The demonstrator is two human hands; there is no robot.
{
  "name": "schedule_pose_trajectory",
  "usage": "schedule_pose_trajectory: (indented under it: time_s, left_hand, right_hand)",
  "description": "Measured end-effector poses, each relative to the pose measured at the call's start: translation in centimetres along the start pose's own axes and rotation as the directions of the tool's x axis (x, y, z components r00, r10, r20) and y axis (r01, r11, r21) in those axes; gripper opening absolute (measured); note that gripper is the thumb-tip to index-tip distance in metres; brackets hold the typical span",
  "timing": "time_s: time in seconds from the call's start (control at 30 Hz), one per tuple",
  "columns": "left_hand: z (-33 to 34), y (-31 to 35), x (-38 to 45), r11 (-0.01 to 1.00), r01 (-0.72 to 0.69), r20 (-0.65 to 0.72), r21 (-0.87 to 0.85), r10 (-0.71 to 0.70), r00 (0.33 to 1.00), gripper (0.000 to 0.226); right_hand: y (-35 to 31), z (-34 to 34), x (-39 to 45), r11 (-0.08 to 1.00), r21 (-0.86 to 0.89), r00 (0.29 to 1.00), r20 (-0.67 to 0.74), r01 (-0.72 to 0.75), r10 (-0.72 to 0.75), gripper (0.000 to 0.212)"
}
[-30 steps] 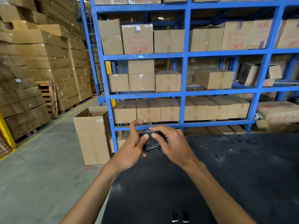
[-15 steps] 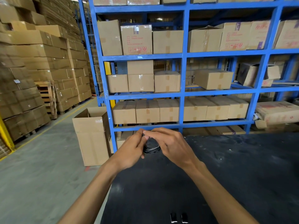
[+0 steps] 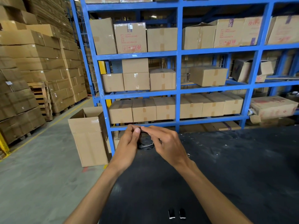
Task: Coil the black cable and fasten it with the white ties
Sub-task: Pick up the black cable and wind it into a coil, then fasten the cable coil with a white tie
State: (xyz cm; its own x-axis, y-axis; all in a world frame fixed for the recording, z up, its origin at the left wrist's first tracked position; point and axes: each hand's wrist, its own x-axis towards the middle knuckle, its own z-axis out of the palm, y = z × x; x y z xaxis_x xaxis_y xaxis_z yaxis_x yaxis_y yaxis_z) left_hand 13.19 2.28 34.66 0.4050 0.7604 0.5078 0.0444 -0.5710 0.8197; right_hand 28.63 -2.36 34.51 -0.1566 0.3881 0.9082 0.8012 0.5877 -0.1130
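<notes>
A small coil of black cable (image 3: 145, 145) with thin white lines running through it is held between both hands above the far left corner of the black table (image 3: 226, 167). My left hand (image 3: 128, 147) grips the coil's left side, thumb tip up at the top. My right hand (image 3: 168, 145) pinches the top of the coil from the right, fingertips meeting the left thumb. Most of the coil is hidden by the fingers. Whether a white tie sits on the coil I cannot tell.
Two small black pieces with white ends (image 3: 176, 213) lie at the table's near edge. An open cardboard box (image 3: 88, 136) stands on the floor at left. Blue shelving (image 3: 178, 88) full of cartons rises behind the table. Stacked cartons on pallets (image 3: 29, 81) line the left aisle.
Both hands have closed in over the top of the coil, covering more of it. The left thumb and right fingertips now meet at the coil's top.
</notes>
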Motion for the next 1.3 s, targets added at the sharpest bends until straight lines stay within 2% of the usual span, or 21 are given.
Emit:
schedule_pose_trajectory:
  time_s: [0.1, 0.2, 0.33, 0.6, 0.67, 0.8, 0.9, 0.97, 1.1, 1.2, 1.3]
  left_hand:
    - [0.8, 0.0, -0.1, 0.999, -0.036, -0.126, -0.031, 0.032, 0.992, 0.012]
    - [1.2, 0.1, 0.0, 0.994, -0.063, -0.173, -0.091, 0.047, 0.984, 0.011]
    - [2.1, -0.2, 0.3, 0.980, -0.024, -0.178, -0.199, -0.012, 0.984, 0.014]
    - [4.6, -3.1, -0.5, 0.981, -0.018, -0.153, -0.194, -0.012, 0.988, 0.018]
    - [5.3, -4.2, -0.7, 0.983, -0.001, -0.130, -0.186, -0.023, 0.991, 0.021]
    - [6.4, -6.5, -0.9, 0.984, 0.055, -0.108, -0.170, -0.074, 0.991, 0.020]
    - [6.7, -8.4, -0.9, 0.985, 0.084, -0.093, -0.149, -0.098, 0.991, 0.020]
    - [7.0, -9.9, -0.9, 0.983, 0.115, -0.063, -0.141, -0.125, 0.990, 0.021]
    - [7.7, -12.7, -1.3, 0.975, 0.169, -0.007, -0.145, -0.172, 0.985, 0.019]
    - [8.3, -14.7, -1.6, 0.957, 0.231, 0.019, -0.177, -0.231, 0.973, 0.019]
    - [8.8, -16.4, -1.6, 0.934, 0.286, 0.047, -0.213, -0.282, 0.958, 0.018]
  right_hand:
    - [-0.2, 0.5, -0.2, 0.999, 0.012, 0.997, -0.070, -0.037, 0.038, 0.037]
    - [-0.1, 0.8, -0.3, 0.997, 0.035, 0.992, -0.099, -0.071, 0.074, 0.034]
    - [0.3, 1.0, -1.0, 0.992, 0.038, 0.987, -0.097, -0.121, 0.124, 0.033]
    - [1.5, 1.2, -4.2, 0.971, 0.049, 0.970, -0.058, -0.235, 0.237, 0.031]
    - [2.1, 1.0, -5.3, 0.935, 0.123, 0.941, -0.018, -0.332, 0.337, 0.028]
    - [3.5, 0.6, -7.5, 0.687, 0.375, 0.771, 0.142, -0.622, 0.621, 0.026]
    - [5.6, 0.8, -9.2, 0.558, 0.417, 0.670, 0.196, -0.717, 0.716, 0.023]
    - [7.8, 1.4, -11.2, 0.457, 0.384, 0.566, 0.244, -0.802, 0.788, 0.021]
    - [11.6, 3.4, -17.4, 0.277, 0.097, 0.291, 0.449, -0.956, 0.845, 0.021]
    - [13.3, 5.1, -22.5, 0.306, -0.189, 0.164, 0.534, -0.933, 0.829, 0.026]
    - [14.3, 6.7, -26.3, 0.324, -0.385, 0.053, 0.571, -0.864, 0.820, 0.034]
